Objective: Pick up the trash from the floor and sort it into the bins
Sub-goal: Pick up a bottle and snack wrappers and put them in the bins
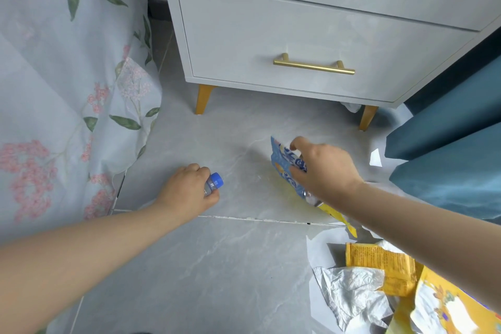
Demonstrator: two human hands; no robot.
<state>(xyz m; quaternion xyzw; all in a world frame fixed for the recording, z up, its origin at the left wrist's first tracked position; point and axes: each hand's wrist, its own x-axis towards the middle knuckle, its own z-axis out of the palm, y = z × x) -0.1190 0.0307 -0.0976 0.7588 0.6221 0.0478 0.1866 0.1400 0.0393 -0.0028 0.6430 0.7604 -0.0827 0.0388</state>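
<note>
Bottle (212, 185): small and clear with a blue cap, in the head view at the left of the open floor (217, 266); it is low over the grey tiles, and whether it touches them I cannot tell
Bottle axis: runs from the palm out to the cap, which points right and a little away, toward the other hand
Left hand (187, 190): fingers curled round the bottle's body, so only the neck and cap show past them
Snack wrapper (282, 160): blue and yellow, flat, its long side running from the far end down toward the person, with the yellow tail trailing under the forearm
Right hand (322, 171): pinches the wrapper from above, thumb and fingers closed on its upper part
Remaining trash: a yellow packet (379, 260), crumpled silver foil (349, 293) and a printed yellow wrapper (447, 306) lie together near the person's right side, below the right forearm and well apart from the left hand; a white paper scrap (375, 157) lies just beyond the right hand, by the teal fabric (447, 144)
Nearer arm: the right, for all of that pile
Bins: not in view, so which way they lie cannot be told
Judgement: both hands are full, so a drop-off probably comes before any further pick
Surroundings: grey nightstand (298, 35) ahead, floral bedsheet (67, 89) at the left
</note>
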